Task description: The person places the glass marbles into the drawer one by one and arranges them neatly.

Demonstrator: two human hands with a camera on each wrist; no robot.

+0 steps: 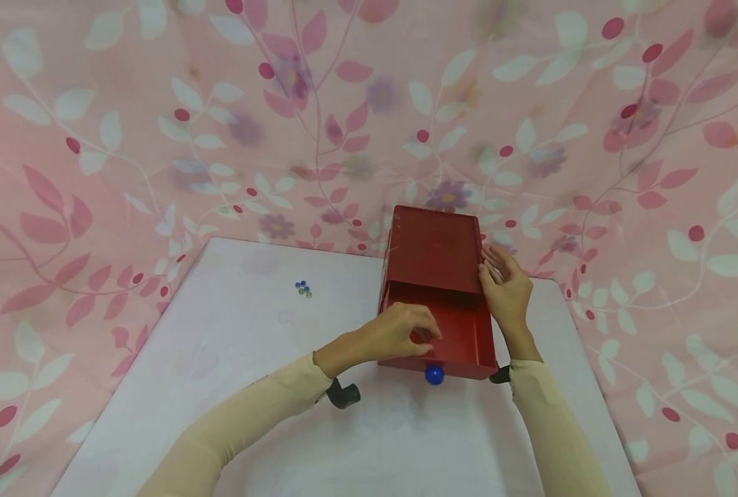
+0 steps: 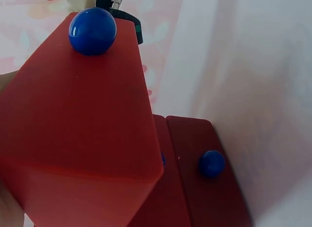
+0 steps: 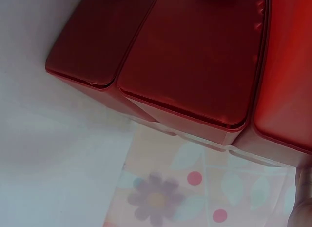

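A red drawer cabinet [image 1: 435, 248] stands at the back of the white table, its top drawer [image 1: 468, 335] pulled out toward me. A round blue knob [image 1: 434, 375] sits on the drawer's front. Over the drawer's left part hangs my left hand [image 1: 400, 331], fingers loosely bent and apart from the thumb, with nothing visible between them. My right hand [image 1: 507, 290] rests along the cabinet's right side, fingers extended. In the left wrist view the pulled-out drawer front [image 2: 83, 114] juts above a lower drawer [image 2: 200, 183] with its own blue knob [image 2: 212, 163].
Several small blue and greenish marbles [image 1: 304, 288] lie together on the white table [image 1: 238, 331], left of the cabinet. A pink floral cloth [image 1: 319, 124] hangs behind and around the table. Black wrist mounts [image 1: 344, 393] stick out below the sleeves.
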